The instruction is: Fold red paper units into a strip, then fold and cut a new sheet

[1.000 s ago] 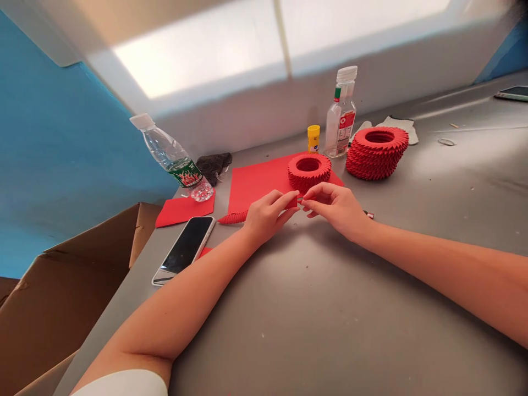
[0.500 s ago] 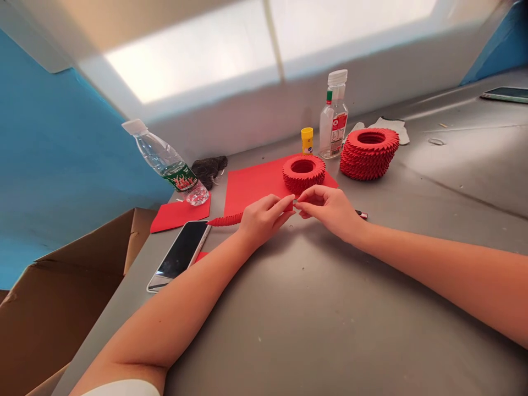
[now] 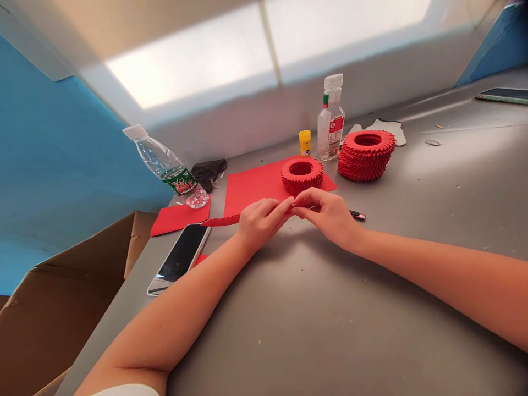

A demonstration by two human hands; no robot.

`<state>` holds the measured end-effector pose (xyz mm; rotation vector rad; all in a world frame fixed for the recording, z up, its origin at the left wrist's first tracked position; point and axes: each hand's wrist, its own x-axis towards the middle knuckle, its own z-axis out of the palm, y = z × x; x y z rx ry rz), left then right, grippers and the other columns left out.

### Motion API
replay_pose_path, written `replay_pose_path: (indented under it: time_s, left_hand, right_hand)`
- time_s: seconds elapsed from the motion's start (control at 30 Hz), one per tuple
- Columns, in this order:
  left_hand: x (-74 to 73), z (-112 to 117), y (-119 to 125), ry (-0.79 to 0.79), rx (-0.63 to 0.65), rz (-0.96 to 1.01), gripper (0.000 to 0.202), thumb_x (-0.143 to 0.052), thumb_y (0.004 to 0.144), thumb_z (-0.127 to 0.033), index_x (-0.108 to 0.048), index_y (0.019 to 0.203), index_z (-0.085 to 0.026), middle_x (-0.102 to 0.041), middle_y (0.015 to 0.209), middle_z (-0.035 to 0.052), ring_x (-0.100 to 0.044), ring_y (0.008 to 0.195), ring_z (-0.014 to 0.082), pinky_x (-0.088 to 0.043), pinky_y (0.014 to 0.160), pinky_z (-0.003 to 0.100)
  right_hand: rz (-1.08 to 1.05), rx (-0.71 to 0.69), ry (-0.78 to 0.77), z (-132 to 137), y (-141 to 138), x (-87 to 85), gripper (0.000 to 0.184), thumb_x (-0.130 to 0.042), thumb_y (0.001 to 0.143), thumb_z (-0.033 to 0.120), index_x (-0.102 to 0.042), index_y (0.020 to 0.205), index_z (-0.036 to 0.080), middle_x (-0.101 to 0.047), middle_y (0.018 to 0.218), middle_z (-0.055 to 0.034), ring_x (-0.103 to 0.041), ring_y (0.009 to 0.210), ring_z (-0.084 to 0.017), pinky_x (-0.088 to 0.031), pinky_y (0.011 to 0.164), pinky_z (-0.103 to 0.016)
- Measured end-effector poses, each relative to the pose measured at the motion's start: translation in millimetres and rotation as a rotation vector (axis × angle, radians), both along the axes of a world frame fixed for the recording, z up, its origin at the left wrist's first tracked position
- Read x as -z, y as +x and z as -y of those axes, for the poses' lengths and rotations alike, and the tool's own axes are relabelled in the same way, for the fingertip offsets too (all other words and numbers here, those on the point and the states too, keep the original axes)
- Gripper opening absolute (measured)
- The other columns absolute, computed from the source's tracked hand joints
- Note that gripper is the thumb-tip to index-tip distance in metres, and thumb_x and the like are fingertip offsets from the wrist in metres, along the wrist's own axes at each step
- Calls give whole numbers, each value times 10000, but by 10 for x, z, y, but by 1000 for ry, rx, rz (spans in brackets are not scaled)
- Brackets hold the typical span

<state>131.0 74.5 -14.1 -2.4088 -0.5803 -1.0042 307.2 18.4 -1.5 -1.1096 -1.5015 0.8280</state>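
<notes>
- Head view: the left hand point(image 3: 262, 223) has its fingers closed around a pleated red paper strip point(image 3: 223, 220), whose pointed end comes out at left, near the top of the phone point(image 3: 179, 258).
- The right hand point(image 3: 330, 219) has thumb and forefinger together at the strip's other end; I cannot tell what they pinch.
- Both hands meet at the fingertips, over the grey table point(image 3: 313, 319).
- Just behind them, a small red ring point(image 3: 302, 185) sits on a red sheet point(image 3: 247, 184).
- Farther right, a taller red ring point(image 3: 365, 168) stands near a clear bottle point(image 3: 330, 137).
- One slim dark tool point(image 3: 358, 215) shows partly, beside the right hand.
</notes>
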Motion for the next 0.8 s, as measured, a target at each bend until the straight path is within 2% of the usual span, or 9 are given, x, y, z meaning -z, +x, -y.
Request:
replay_pose_path:
  time_s: [0.1, 0.2, 0.33, 0.57, 0.8]
  left_hand:
    - [2, -10, -6, -18, -55, 18, 257, -491, 868, -309, -559, 1098, -217, -614, 757, 17, -572, 661, 111, -419, 618, 212]
    - [2, -24, -11, -21, -74, 25, 260, -497, 863, -311, -566, 1091, -205, -623, 762, 22, -577, 674, 115, -418, 621, 210]
    - [8, -33, -9, 5, -60, 4, 250, -494, 865, -313, -583, 1070, -200, -634, 748, 16, -581, 662, 106, -399, 583, 203]
    - [35, -29, 2, -2, -30, -106, 260, -483, 873, -344, -594, 1063, -206, -608, 692, 0, -552, 610, 96, -383, 563, 205]
    - [50, -8, 23, -28, -38, -133, 261, -460, 884, -363, -609, 1043, -220, -593, 682, 1, -536, 598, 91, -371, 551, 199]
  right_hand:
    - [-91, -14, -70, -37, 17, 14, 246, -628, 727, 353, -567, 923, 219, -651, 861, -14, -612, 763, -153, -509, 704, -318]
    - [-89, -30, -100, -66, 39, 31, 244, -585, 753, 408, -598, 854, 186, -646, 809, -32, -602, 724, -154, -509, 677, -320]
    - [14, -6, -86, -82, 64, 43, 250, -529, 789, 406, -620, 812, 174, -640, 765, -35, -581, 694, -149, -482, 655, -306]
    - [340, -5, -55, -109, 122, 11, 214, -508, 784, 353, -615, 692, 192, -621, 642, 7, -524, 584, -126, -391, 574, -271]
    - [318, -57, -147, -136, 117, 54, 198, -510, 775, 349, -621, 714, 197, -643, 679, -3, -564, 632, -148, -416, 594, -277]
